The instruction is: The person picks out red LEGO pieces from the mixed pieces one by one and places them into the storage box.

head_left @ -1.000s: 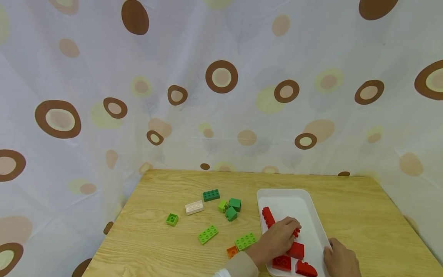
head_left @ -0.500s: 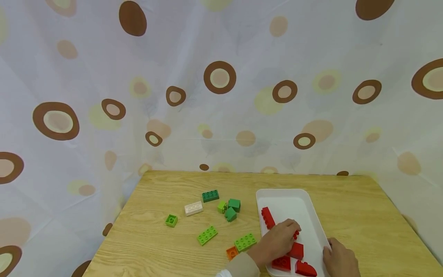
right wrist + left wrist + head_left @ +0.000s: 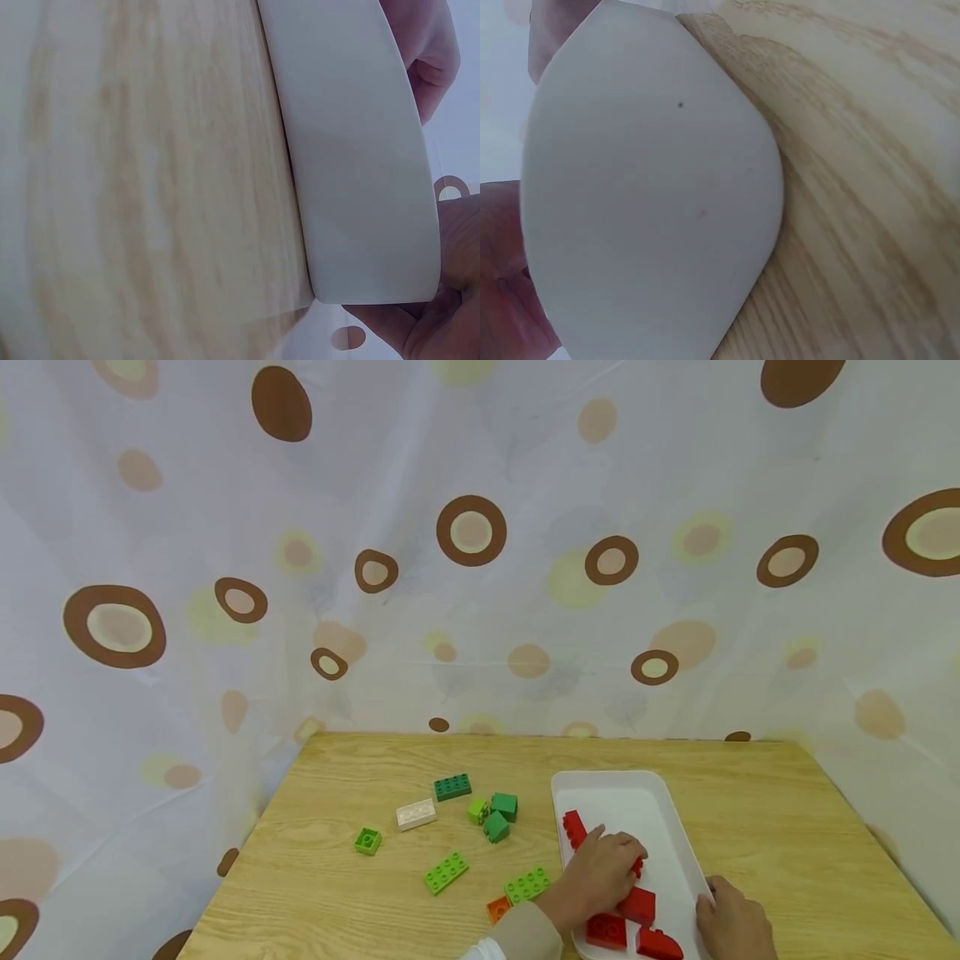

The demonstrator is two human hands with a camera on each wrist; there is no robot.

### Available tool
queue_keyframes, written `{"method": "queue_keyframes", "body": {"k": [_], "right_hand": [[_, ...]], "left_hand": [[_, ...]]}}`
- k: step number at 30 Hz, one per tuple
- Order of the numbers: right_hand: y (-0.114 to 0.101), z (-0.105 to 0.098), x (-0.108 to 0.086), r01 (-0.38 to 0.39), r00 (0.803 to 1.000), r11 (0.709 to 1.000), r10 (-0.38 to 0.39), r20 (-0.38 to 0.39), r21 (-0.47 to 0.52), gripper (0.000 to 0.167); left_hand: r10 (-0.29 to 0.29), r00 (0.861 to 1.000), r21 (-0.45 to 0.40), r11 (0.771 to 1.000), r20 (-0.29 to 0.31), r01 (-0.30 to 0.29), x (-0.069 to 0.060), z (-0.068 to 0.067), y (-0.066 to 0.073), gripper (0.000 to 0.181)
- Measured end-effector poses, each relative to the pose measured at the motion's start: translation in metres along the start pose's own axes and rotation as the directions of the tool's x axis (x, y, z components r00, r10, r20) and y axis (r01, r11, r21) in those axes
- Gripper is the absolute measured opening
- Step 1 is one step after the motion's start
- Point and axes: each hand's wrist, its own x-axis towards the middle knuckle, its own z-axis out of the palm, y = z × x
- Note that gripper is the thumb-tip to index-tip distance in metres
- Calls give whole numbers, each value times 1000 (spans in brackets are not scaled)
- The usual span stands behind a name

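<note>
A white tray holds several red toy bricks. In the head view my left hand reaches over its left rim, with curled fingers on a studded red brick that is mostly hidden beneath them. Close to that hand lie a long red brick, a red block, another red brick and a rounded red brick. My right hand grips the tray's right rim. In both wrist views the tray's outer wall blocks most of the inside.
Left of the tray, on the wooden table, are light green bricks, an orange brick, a white brick and dark green bricks. A spotted curtain hangs behind the table.
The whole scene has shifted slightly left in the head view. A digit of my left hand now shows raised near the long red brick. My right hand keeps its hold on the tray.
</note>
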Motion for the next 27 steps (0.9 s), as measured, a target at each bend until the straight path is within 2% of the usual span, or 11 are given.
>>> {"method": "queue_keyframes", "body": {"k": [9,20,27], "right_hand": [[-2,1,2,8,1000,1000,-8,27,-4,34],[-6,1,0,-27,999,1000,27,33,-4,33],[1,2,-4,39,999,999,-39,-11,-2,30]], "left_hand": [[5,1000,-12,1000,-7,-5,3,0,-6,27],[27,999,-43,999,28,-25,6,2,-9,31],[36,999,-77,996,24,-34,1,1,-9,31]]}}
